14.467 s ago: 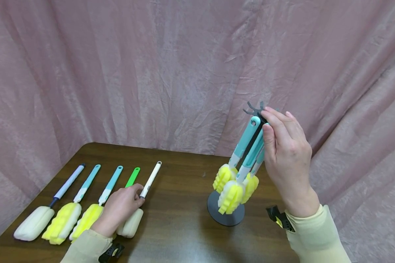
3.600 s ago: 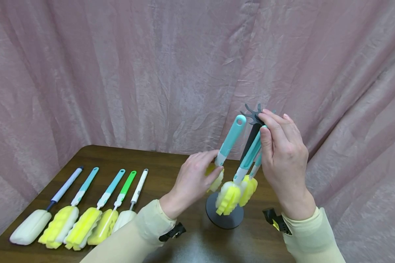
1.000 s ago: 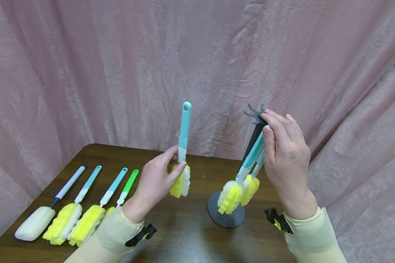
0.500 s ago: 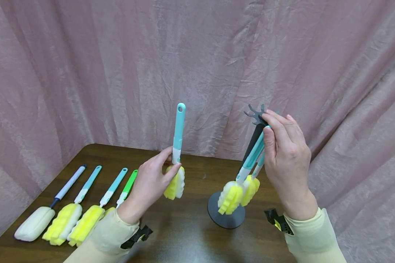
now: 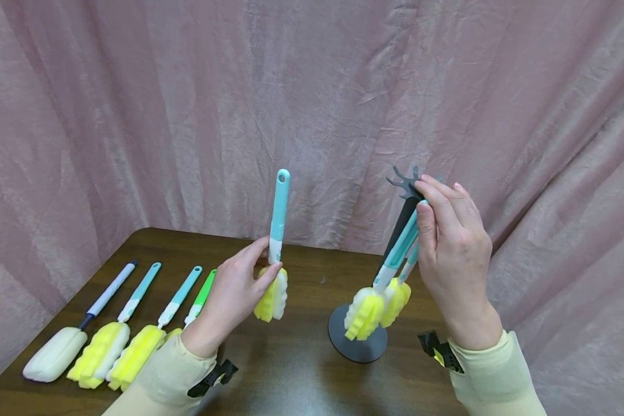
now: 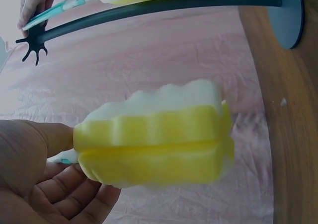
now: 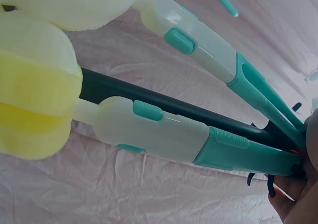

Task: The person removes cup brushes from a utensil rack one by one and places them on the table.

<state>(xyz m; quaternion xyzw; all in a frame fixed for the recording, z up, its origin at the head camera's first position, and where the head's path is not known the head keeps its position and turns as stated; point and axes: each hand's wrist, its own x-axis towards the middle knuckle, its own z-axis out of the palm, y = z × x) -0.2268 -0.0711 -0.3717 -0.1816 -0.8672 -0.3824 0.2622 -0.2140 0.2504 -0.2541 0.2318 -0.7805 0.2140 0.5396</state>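
In the head view my left hand (image 5: 234, 292) pinches a sponge bottle brush (image 5: 279, 214) at its neck, teal handle up and yellow-and-white sponge down, above the table. The left wrist view shows this sponge (image 6: 154, 139) large, with the thumb against its base. My right hand (image 5: 455, 237) grips the top of a black stand (image 5: 400, 228), where curved prongs stick out. Two teal-handled sponge brushes hang there; the front sponge (image 5: 365, 312) partly covers the rear one (image 5: 395, 300). Their handle ends (image 7: 248, 157) run up to the right hand in the right wrist view.
A row of brushes lies on the brown table (image 5: 291, 370) at the left: a white-sponge brush (image 5: 57, 352), two teal-handled brushes, and a green-handled brush (image 5: 203, 294) partly behind my left arm. The stand's round base (image 5: 343, 341) sits right of centre. A pink curtain (image 5: 312, 115) hangs behind.
My left hand has taken a teal-handled brush off the stand and carried it left, lately sinking slightly. The white-handled brush at the row's end is now hidden behind that hand. The right hand stays put.
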